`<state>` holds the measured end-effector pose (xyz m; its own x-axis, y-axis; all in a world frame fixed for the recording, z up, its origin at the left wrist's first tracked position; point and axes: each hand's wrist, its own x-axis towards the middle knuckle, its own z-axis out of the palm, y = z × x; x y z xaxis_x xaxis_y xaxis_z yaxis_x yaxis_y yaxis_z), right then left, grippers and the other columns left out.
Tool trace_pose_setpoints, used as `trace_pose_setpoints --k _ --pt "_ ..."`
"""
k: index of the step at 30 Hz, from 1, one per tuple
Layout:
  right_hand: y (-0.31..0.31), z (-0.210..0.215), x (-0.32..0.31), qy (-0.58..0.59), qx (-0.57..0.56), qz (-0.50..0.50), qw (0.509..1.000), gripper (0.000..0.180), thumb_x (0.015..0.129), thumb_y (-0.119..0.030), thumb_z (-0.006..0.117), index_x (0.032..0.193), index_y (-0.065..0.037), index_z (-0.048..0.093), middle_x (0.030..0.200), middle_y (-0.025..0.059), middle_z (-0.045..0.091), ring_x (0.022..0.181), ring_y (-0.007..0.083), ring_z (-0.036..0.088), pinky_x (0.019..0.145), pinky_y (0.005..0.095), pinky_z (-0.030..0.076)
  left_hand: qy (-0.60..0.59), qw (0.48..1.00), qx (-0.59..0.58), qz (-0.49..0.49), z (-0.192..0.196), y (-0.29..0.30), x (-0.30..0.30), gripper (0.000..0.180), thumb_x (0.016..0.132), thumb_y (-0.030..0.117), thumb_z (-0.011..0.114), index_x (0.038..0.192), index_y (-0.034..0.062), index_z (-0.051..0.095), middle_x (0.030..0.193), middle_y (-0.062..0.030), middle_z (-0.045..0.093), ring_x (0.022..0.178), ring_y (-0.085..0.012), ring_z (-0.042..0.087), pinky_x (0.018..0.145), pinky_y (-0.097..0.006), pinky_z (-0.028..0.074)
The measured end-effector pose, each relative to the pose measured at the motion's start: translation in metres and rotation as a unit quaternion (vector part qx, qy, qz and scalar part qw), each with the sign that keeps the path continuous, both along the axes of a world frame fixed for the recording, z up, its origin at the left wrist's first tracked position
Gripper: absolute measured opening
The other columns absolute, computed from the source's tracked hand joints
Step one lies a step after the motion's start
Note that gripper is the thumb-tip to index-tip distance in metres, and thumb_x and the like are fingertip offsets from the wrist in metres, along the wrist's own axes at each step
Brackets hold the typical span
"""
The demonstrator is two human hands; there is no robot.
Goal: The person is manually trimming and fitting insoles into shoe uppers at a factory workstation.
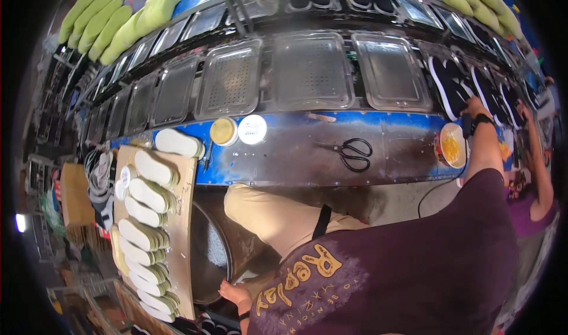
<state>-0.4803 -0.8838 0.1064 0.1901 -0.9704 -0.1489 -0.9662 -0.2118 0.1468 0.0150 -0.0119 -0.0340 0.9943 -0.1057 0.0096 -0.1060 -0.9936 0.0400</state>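
Note:
At the right, my right arm stretches out over the bench, and my right hand (475, 108) is closed on the heel end of a black shoe (451, 89) with a white sole. That shoe lies on the conveyor beside more black shoes (488, 95). Low in the view, my left hand (235, 292) rests at the rim of a round dark tub (228, 258), its fingers curled at the edge. Pale material shows inside the tub. Left of it, a brown board (184, 228) carries stacks of white and pale green insoles (142, 234).
Clear plastic trays (312, 69) line the conveyor. On the blue-edged bench (272, 157) are black-handled scissors (353, 153), two round lidded tubs (252, 129) and a bowl of yellow material (452, 146). A cable (438, 187) hangs by the bowl. Another person's arm (538, 163) reaches in at right.

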Motion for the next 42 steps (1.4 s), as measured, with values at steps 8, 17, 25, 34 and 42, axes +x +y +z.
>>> trace_pose_setpoints --k 8,17,25,34,42 --pt "-0.009 0.006 0.118 -0.292 -0.059 -0.097 0.950 0.052 0.077 -0.039 0.075 0.107 0.002 0.062 0.089 0.0208 0.068 0.083 0.0305 0.068 0.066 0.0410 0.051 -0.032 0.998 0.016 -0.048 0.005 0.003 0.002 0.049 0.062 0.015 0.071 0.108 0.0042 0.059 0.103 -0.0156 0.061 0.107 -0.0327 0.053 0.108 -0.048 0.028" --pt "0.255 0.038 0.390 -0.351 -0.098 0.483 0.796 0.043 0.068 -0.033 0.081 0.095 -0.003 0.065 0.086 0.0197 0.064 0.080 0.0383 0.062 0.070 0.0415 0.049 -0.025 0.945 -0.326 -0.011 0.033 -0.034 0.006 0.030 0.077 0.018 0.069 0.102 0.0037 0.065 0.100 -0.0157 0.063 0.098 -0.0322 0.058 0.092 -0.041 0.044" --pt "0.505 0.016 0.532 -0.401 0.224 0.770 0.443 0.036 0.064 -0.024 0.080 0.086 -0.005 0.059 0.085 0.0134 0.057 0.079 0.0337 0.058 0.067 0.0412 0.047 0.209 0.765 -0.609 0.017 0.104 -0.065 -0.034 0.047 0.085 0.014 0.069 0.126 -0.0012 0.051 0.121 -0.0149 0.057 0.109 -0.0218 0.056 0.095 -0.035 0.044" --pt "0.643 -0.001 0.522 -0.281 0.390 0.818 0.315 0.046 0.082 -0.016 0.063 0.125 -0.013 0.048 0.101 0.0148 0.058 0.088 0.0360 0.062 0.076 0.0440 0.051 0.064 0.692 -0.694 0.188 0.111 0.001 -0.056 0.049 0.078 -0.003 0.059 0.125 0.0002 0.044 0.113 -0.0109 0.059 0.099 -0.0206 0.062 0.080 -0.031 0.055" --pt "0.569 0.015 0.518 -0.390 0.349 0.701 0.485 0.025 0.080 -0.010 0.065 0.106 -0.008 0.063 0.084 0.0118 0.060 0.071 0.0305 0.059 0.063 0.0379 0.049 0.219 0.475 -0.847 0.099 0.161 -0.069 -0.009 0.062 0.078 -0.009 0.046 0.137 0.0054 0.032 0.126 -0.0117 0.051 0.113 -0.0277 0.056 0.095 -0.047 0.051"
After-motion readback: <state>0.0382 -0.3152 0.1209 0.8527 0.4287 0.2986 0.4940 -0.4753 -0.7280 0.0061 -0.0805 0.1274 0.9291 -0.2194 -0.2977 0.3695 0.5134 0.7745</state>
